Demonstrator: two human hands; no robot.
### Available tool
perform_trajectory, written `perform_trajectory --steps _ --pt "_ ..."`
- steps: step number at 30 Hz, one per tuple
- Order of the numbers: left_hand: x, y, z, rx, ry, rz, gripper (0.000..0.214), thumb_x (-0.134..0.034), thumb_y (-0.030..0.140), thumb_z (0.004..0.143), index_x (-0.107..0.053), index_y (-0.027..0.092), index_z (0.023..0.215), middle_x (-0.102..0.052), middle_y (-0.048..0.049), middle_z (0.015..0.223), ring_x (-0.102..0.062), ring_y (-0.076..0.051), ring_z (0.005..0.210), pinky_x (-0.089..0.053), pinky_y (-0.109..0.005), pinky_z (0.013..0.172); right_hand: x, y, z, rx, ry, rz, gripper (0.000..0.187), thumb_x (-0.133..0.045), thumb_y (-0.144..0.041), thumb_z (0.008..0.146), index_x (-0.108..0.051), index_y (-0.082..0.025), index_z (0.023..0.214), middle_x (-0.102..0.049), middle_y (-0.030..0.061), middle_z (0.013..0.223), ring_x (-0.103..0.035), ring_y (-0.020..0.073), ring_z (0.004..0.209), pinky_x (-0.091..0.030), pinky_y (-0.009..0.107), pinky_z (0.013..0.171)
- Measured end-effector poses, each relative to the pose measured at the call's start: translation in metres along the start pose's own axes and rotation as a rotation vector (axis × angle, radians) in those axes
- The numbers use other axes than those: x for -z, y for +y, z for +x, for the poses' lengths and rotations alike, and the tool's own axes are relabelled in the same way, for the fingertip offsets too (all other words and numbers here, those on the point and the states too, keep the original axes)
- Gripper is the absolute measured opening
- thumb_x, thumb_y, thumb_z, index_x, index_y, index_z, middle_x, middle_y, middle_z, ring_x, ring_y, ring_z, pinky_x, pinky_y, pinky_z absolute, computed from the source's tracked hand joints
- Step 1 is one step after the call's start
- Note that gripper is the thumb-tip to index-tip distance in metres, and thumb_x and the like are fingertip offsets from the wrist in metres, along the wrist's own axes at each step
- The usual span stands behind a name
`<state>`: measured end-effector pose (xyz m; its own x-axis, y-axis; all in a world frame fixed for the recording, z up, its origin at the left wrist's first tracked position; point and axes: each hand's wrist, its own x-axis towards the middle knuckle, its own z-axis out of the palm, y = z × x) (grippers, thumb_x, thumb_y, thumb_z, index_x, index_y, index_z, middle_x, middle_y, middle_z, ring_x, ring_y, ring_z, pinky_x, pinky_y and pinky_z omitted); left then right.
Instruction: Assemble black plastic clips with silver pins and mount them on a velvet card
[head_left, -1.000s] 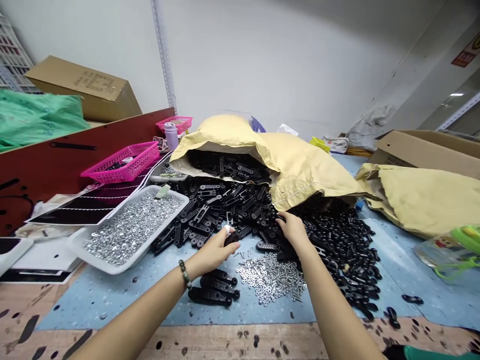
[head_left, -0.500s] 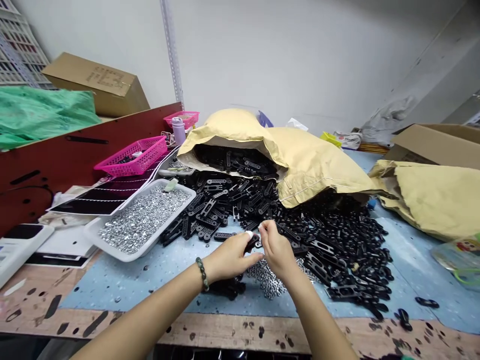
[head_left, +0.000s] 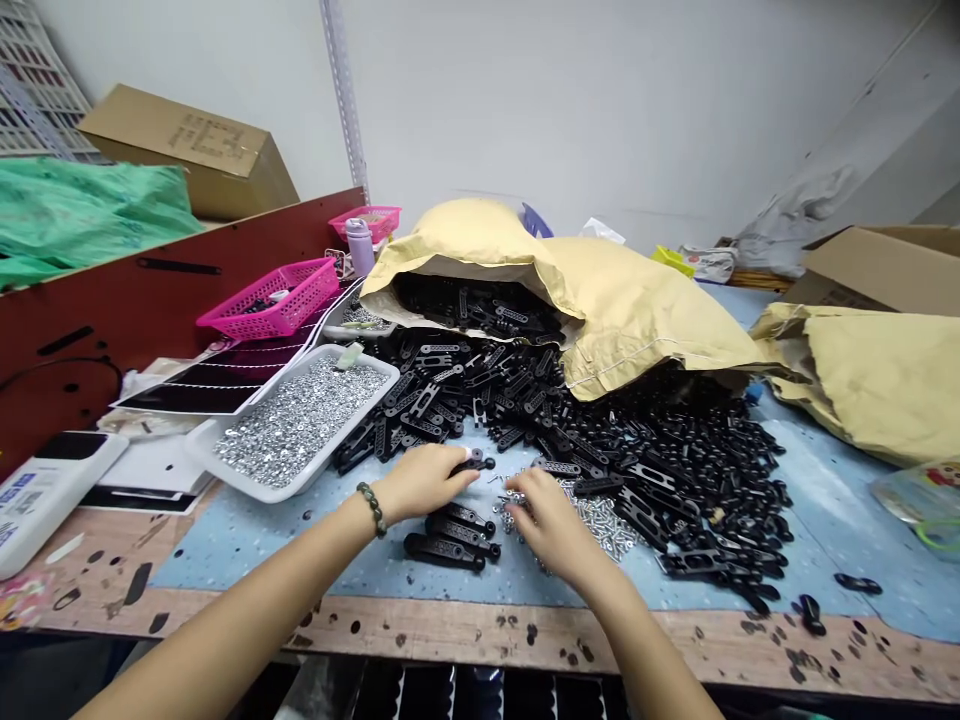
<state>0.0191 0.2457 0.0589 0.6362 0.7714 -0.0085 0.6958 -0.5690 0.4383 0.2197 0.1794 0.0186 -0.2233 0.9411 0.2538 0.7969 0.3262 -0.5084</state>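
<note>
My left hand (head_left: pixel 427 482) is closed on a black plastic arm (head_left: pixel 480 462), pinching it at its left part so that the rounded end sticks out to the right. Just below that hand, several similar black arms (head_left: pixel 450 545) lie side by side on the blue mat. My right hand (head_left: pixel 553 525) hovers low at the left side of a heap of small silver screws (head_left: pixel 611 525), thumb and fingers bent and a little apart. Nothing shows between them. Behind both hands spreads a large pile of loose black plastic parts (head_left: pixel 525 385).
A white tray (head_left: pixel 289 492) of small metal pieces stands left, with a pink basket (head_left: pixel 300 318) behind it. Yellow sacks (head_left: pixel 645 300) sit at the back, the nearest open one spilling black parts. Another sack (head_left: pixel 885 380) and a cardboard box (head_left: pixel 885 270) are at right.
My hands have come apart: the left moved left with the black arm, the right lowered to the screws. The view has shifted slightly, exposing the row of black arms.
</note>
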Motion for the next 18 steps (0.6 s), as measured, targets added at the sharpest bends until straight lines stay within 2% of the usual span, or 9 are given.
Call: perform_trajectory --steps 2,5,7,10,12,15,18 --pt "-0.003 -0.009 -0.004 0.005 -0.061 -0.02 0.025 -0.051 0.04 0.087 -0.061 0.02 0.075 -0.066 -0.0032 0.071 -0.062 -0.022 0.067 -0.037 -0.026 0.058 -0.013 0.001 -0.003 0.029 -0.065 -0.115 0.01 -0.059 -0.013 0.083 -0.06 -0.023 0.085 -0.061 0.0032 0.09 -0.055 0.0227 0.087 -0.045 0.036 0.078" --pt "-0.007 -0.014 -0.008 0.018 -0.086 -0.069 0.021 -0.053 0.038 0.086 -0.062 0.021 0.092 -0.068 -0.0023 0.077 -0.063 -0.021 0.071 -0.041 -0.026 0.061 -0.028 -0.002 0.001 -0.002 -0.038 -0.146 0.009 -0.062 -0.015 0.083 -0.058 -0.021 0.077 -0.061 0.003 0.083 -0.055 0.0245 0.084 -0.044 0.041 0.078" --pt "-0.009 -0.015 -0.006 0.027 -0.062 -0.101 0.022 -0.048 0.033 0.088 -0.058 0.02 0.104 -0.068 -0.0036 0.086 -0.064 -0.021 0.078 -0.044 -0.028 0.067 -0.031 -0.001 0.003 -0.035 0.0 -0.145 0.007 -0.065 -0.021 0.083 -0.058 -0.02 0.083 -0.06 0.0049 0.087 -0.055 0.0256 0.087 -0.045 0.042 0.079" --pt "-0.017 -0.015 0.001 -0.035 -0.047 -0.139 0.019 -0.048 0.025 0.089 -0.058 0.019 0.104 -0.066 -0.0048 0.098 -0.061 -0.02 0.089 -0.045 -0.028 0.078 -0.029 0.006 -0.006 -0.07 0.135 -0.052 0.029 -0.063 -0.025 0.085 -0.052 -0.017 0.11 -0.059 0.0104 0.103 -0.055 0.0257 0.094 -0.046 0.041 0.081" --pt "-0.025 -0.015 0.006 -0.119 -0.065 -0.15 0.017 -0.054 0.023 0.087 -0.062 0.02 0.102 -0.065 -0.0041 0.1 -0.059 -0.019 0.096 -0.044 -0.028 0.085 -0.027 0.013 -0.015 -0.004 0.176 0.012 0.03 -0.057 -0.022 0.089 -0.05 -0.018 0.118 -0.061 0.0097 0.107 -0.056 0.024 0.096 -0.046 0.04 0.083" --pt "-0.036 -0.016 0.007 -0.203 -0.089 -0.134 0.019 -0.057 0.023 0.088 -0.066 0.021 0.104 -0.064 -0.0049 0.099 -0.055 -0.022 0.101 -0.04 -0.032 0.091 -0.03 0.018 -0.026 0.143 0.154 -0.02 0.018 -0.05 -0.015 0.092 -0.059 -0.022 0.106 -0.065 0.0054 0.098 -0.057 0.0219 0.091 -0.046 0.038 0.081" --pt "-0.038 -0.019 0.001 -0.23 -0.091 -0.114 0.025 -0.051 0.024 0.092 -0.065 0.024 0.113 -0.062 -0.0061 0.103 -0.052 -0.024 0.103 -0.037 -0.038 0.093 -0.035 0.017 -0.03 0.211 0.194 -0.076 0.021 -0.046 -0.011 0.093 -0.062 -0.02 0.103 -0.066 0.007 0.095 -0.057 0.0218 0.087 -0.046 0.038 0.077"
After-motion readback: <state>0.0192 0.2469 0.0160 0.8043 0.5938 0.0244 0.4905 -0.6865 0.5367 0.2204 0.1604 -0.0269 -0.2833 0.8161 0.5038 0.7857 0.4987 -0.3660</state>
